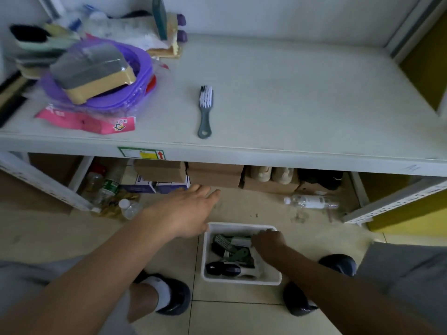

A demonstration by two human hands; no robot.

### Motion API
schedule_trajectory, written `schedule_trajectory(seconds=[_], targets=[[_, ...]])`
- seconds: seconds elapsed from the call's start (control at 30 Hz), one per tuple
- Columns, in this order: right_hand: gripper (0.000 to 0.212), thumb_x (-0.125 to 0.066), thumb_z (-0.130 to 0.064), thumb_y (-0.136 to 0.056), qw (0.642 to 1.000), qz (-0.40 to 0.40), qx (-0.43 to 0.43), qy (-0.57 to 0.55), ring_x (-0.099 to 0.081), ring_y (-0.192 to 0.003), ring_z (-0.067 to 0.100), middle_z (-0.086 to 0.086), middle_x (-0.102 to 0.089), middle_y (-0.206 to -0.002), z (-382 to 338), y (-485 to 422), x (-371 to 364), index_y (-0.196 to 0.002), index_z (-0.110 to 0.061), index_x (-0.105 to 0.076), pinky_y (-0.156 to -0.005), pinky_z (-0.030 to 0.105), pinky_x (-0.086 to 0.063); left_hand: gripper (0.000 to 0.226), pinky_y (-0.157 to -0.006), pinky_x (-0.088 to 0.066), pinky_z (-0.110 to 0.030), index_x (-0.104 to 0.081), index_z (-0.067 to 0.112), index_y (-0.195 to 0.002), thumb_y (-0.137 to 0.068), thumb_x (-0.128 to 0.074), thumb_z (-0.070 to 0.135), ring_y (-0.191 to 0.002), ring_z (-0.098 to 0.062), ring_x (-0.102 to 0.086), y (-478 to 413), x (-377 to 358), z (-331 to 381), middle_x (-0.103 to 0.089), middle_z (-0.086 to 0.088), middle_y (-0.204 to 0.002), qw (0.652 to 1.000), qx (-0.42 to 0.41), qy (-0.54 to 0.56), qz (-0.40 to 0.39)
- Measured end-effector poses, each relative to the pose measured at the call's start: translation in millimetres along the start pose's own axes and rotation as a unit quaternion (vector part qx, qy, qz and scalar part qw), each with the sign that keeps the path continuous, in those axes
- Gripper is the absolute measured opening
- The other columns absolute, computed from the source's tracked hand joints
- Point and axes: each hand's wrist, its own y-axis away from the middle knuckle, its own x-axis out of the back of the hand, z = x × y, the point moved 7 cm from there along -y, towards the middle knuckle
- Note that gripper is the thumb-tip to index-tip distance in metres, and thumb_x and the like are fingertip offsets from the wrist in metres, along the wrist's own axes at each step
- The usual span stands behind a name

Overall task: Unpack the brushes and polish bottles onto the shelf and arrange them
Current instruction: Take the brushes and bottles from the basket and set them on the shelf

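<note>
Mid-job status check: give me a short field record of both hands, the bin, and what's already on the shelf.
left hand: open, empty, fingers spread, hovering above the floor in front of the shelf edge
right hand: down in the white bin, among the brushes; grip unclear
bin contents: several green brushes and dark items, still packed
shelf: one grey brush lying flat, bristles away from the person
shelf left end: purple basin and packaged goods

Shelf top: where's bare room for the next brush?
Shelf is bare right of the grey brush, out to the right upright. A narrower gap lies between brush and purple basin. The left end is crowded with sponges and packets.
</note>
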Motion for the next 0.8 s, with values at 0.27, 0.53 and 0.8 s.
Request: schedule_trajectory(seconds=[0.27,0.53,0.8], targets=[[0.024,-0.055,-0.01,-0.095,0.966,0.119,0.083,-0.215,-0.066,-0.098,0.013,-0.004,-0.071,-0.109,21.8,83.9,142.5,-0.106,-0.018,-0.075,-0.081,0.027,-0.054,0.059,-0.104,-0.042,-0.042,-0.043,0.017,-0.144,-0.094,-0.056,0.045,-0.133,-0.024,-0.043,24.0,13.7,-12.5,-0.044,-0.004,-0.142,0.999,0.04,-0.002,0.012],[0.024,-0.058,-0.017,-0.098,0.802,0.276,0.121,-0.516,-0.046,-0.052,0.0,-0.018,-0.065,-0.066,53.0,159.5,259.9,-0.095,-0.031,-0.078,-0.054,0.011,-0.034,0.018,-0.074,-0.053,-0.036,-0.062,0.022,-0.1,-0.089,-0.057,0.034,-0.093,-0.023,-0.065,63.0,56.3,-48.7,-0.063,0.002,-0.102,0.978,0.1,0.02,0.183],[0.03,-0.053,-0.013,-0.1,0.701,0.355,0.047,-0.616,-0.061,-0.078,0.011,-0.003,-0.072,-0.104,76.7,103.4,305.3,-0.114,-0.028,-0.074,-0.071,0.021,-0.051,0.037,-0.077,-0.055,-0.038,-0.055,0.023,-0.13,-0.094,-0.059,0.03,-0.108,-0.013,-0.057,69.1,99.3,-57.4,-0.054,0.01,-0.125,0.922,0.065,0.064,0.377]])
